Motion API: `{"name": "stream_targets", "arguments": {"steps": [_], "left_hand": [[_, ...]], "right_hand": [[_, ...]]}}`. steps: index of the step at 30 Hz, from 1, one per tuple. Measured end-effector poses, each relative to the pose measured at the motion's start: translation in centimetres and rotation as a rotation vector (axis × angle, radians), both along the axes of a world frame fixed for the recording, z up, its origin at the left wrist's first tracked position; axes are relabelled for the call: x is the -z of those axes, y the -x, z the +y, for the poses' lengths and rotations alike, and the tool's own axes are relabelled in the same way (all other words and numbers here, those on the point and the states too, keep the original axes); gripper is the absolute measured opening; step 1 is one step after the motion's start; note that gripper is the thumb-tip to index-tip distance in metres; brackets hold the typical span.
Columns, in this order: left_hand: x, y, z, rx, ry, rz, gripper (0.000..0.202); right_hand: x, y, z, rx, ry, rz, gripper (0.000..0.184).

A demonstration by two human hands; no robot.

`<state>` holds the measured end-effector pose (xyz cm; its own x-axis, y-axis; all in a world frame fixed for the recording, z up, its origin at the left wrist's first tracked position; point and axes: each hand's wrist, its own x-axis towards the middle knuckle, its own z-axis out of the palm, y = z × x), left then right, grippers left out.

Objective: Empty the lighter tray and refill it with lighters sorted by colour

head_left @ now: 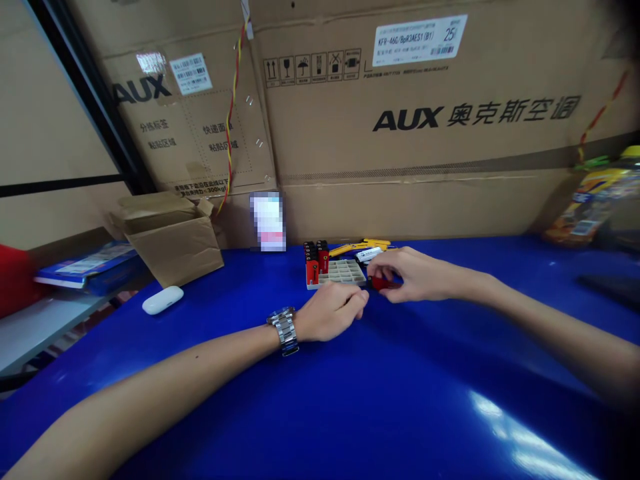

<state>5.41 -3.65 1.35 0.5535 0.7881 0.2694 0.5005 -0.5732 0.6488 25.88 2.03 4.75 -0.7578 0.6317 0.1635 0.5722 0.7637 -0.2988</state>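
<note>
My right hand [407, 275] holds a red lighter [383, 283] with a black end, pinched between thumb and fingers just right of a pale gridded tray [345, 272]. My left hand [334, 311], with a metal watch [286, 330] on the wrist, is closed in front of the tray. Its fingers curl out of sight, so I cannot make out whether they hold anything. Several red lighters [313, 270] with black tops stand upright in the tray's left compartments. Behind the tray lie several yellow lighters [350, 249] and a white one [369, 254].
A phone [269, 223] with a blurred screen leans on the large cardboard boxes [400, 207] behind the blue table [320, 400]. An open small carton [175, 243] and a white mouse-shaped object [163, 300] are on the left. A yellow-capped bottle [583, 207] stands at the far right.
</note>
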Motion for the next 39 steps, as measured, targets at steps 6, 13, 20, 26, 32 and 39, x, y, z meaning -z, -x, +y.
{"name": "stream_targets", "arguments": {"steps": [6,13,20,26,32,39], "left_hand": [[0.6,0.1,0.1,-0.086,-0.196,-0.078,0.034],[1.1,0.0,0.7,-0.04,-0.096,-0.111,0.018],[0.6,0.1,0.5,-0.188,-0.004,-0.3,0.027],[0.5,0.3,0.6,-0.09,0.21,-0.454,0.056],[0.8,0.4,0.8,-0.157,0.379,-0.541,0.05],[0.7,0.3,1.0,-0.161,0.432,-0.571,0.052]], "right_hand": [[1.5,2.2,-1.5,-0.004,0.223,0.575,0.023],[1.9,2.3,-2.0,-0.014,0.352,0.692,0.024],[2.9,1.7,-1.2,0.032,0.326,0.759,0.031],[4.2,1.6,-1.0,0.049,0.305,0.557,0.027],[4.6,1.7,-0.9,0.038,0.254,0.529,0.025],[4.6,1.6,-0.9,0.027,0.256,0.516,0.024]]}}
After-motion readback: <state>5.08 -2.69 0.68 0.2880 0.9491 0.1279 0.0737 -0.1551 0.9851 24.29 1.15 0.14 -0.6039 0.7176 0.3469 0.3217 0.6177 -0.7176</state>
